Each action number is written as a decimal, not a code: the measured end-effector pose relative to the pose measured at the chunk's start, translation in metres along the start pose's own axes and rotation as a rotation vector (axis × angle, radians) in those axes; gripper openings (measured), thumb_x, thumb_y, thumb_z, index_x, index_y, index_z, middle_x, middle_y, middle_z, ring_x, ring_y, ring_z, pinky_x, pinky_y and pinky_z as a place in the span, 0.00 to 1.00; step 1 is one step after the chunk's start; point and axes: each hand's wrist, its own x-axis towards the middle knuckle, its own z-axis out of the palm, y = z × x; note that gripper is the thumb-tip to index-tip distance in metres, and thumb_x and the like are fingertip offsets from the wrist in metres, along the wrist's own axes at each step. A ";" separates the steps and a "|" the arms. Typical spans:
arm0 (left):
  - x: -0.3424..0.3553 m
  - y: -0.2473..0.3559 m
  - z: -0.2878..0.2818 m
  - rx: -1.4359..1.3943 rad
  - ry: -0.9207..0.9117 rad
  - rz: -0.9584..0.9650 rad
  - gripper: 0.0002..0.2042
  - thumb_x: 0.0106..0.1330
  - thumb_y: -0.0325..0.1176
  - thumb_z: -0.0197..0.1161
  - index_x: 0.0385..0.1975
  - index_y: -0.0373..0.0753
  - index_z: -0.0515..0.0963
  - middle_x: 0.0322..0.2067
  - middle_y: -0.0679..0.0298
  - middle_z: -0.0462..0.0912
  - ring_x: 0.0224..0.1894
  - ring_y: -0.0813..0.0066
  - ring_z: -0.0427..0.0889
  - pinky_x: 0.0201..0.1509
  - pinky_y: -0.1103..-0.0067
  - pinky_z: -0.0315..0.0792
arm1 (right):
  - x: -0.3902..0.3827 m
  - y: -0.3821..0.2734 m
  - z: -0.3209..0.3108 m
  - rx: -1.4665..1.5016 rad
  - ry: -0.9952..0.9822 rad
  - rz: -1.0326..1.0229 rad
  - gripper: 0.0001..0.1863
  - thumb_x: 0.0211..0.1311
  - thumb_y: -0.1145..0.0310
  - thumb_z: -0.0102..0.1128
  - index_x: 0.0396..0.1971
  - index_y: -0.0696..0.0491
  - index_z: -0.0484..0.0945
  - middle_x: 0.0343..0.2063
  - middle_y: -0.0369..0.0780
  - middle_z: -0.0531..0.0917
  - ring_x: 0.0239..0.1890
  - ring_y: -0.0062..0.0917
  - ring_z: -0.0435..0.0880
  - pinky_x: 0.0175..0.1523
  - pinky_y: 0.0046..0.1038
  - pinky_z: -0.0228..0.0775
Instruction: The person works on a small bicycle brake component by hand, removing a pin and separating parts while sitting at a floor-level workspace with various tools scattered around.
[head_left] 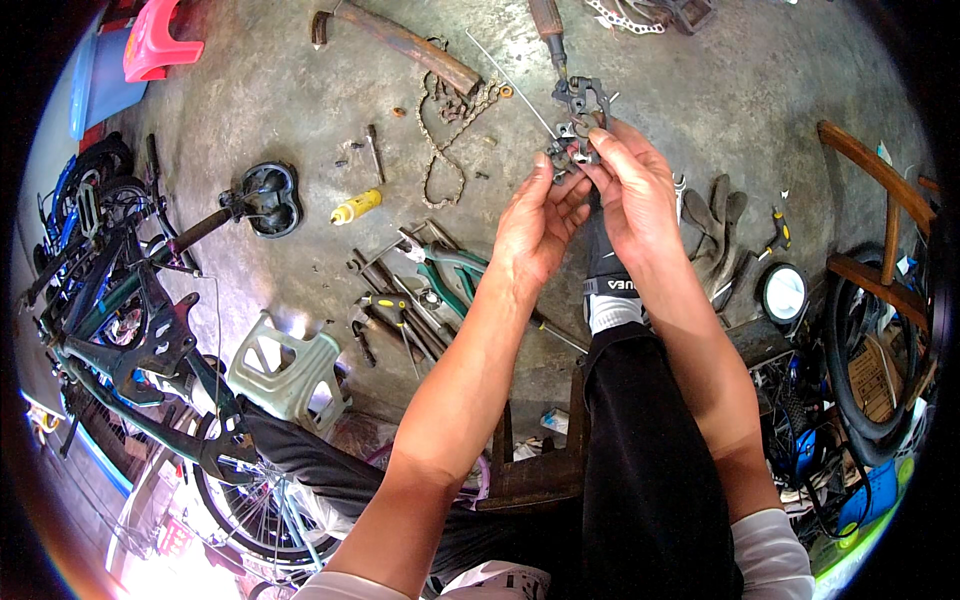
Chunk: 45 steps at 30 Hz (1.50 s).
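Metal part (pixel 580 100) juts past left hand (pixel 541 222) and right hand (pixel 637 185), both pinching its near end; floor (pixel 755 120) spreads alongside.

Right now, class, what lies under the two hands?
Below the left hand and right hand, a dark shoe and concrete floor show partly. Whatever the hands and the metal part they hold cover cannot be seen.

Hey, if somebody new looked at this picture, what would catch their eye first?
Probably the person's left hand and right hand, up near the top just right of centre, holding a dark metal part between them. Next, perhaps the bright pink plastic stool at the upper left, and the small yellow bottle lying on the floor left of the hands.
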 end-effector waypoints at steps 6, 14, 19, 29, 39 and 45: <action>-0.001 0.002 0.001 0.009 -0.003 0.010 0.18 0.74 0.51 0.57 0.49 0.45 0.78 0.42 0.67 0.86 0.44 0.76 0.82 0.46 0.74 0.73 | -0.001 0.001 0.000 -0.018 0.005 0.000 0.15 0.66 0.74 0.62 0.50 0.63 0.77 0.43 0.41 0.84 0.45 0.23 0.83 0.54 0.25 0.75; -0.001 0.003 0.004 0.015 0.009 0.015 0.18 0.73 0.52 0.57 0.50 0.44 0.79 0.41 0.67 0.85 0.44 0.77 0.82 0.46 0.75 0.73 | -0.002 0.000 0.002 -0.038 -0.013 -0.037 0.17 0.64 0.74 0.64 0.51 0.63 0.76 0.43 0.41 0.84 0.45 0.22 0.82 0.54 0.24 0.74; -0.002 0.004 0.004 0.009 0.019 0.007 0.19 0.73 0.52 0.57 0.49 0.43 0.79 0.41 0.67 0.85 0.44 0.77 0.82 0.45 0.76 0.73 | -0.002 0.003 -0.001 -0.056 0.006 -0.029 0.18 0.65 0.73 0.64 0.52 0.64 0.76 0.43 0.41 0.84 0.45 0.21 0.82 0.53 0.24 0.73; -0.002 0.008 0.003 0.040 0.018 0.000 0.18 0.75 0.52 0.53 0.47 0.44 0.79 0.40 0.68 0.86 0.44 0.76 0.82 0.46 0.75 0.73 | -0.005 0.001 0.002 -0.046 -0.003 -0.007 0.13 0.68 0.74 0.59 0.49 0.62 0.77 0.42 0.41 0.85 0.43 0.25 0.84 0.51 0.27 0.77; 0.001 0.005 0.000 0.028 0.008 0.038 0.15 0.76 0.49 0.54 0.47 0.46 0.78 0.43 0.69 0.84 0.46 0.76 0.81 0.46 0.74 0.73 | -0.003 0.003 0.004 0.015 -0.039 0.035 0.15 0.66 0.75 0.61 0.51 0.64 0.76 0.42 0.43 0.85 0.42 0.23 0.84 0.50 0.25 0.79; -0.004 0.007 0.003 0.052 -0.059 0.067 0.14 0.75 0.47 0.56 0.47 0.44 0.78 0.45 0.67 0.85 0.47 0.75 0.82 0.46 0.74 0.73 | -0.003 0.002 -0.002 0.048 -0.040 0.014 0.14 0.67 0.74 0.60 0.50 0.63 0.77 0.42 0.42 0.85 0.41 0.24 0.85 0.49 0.26 0.79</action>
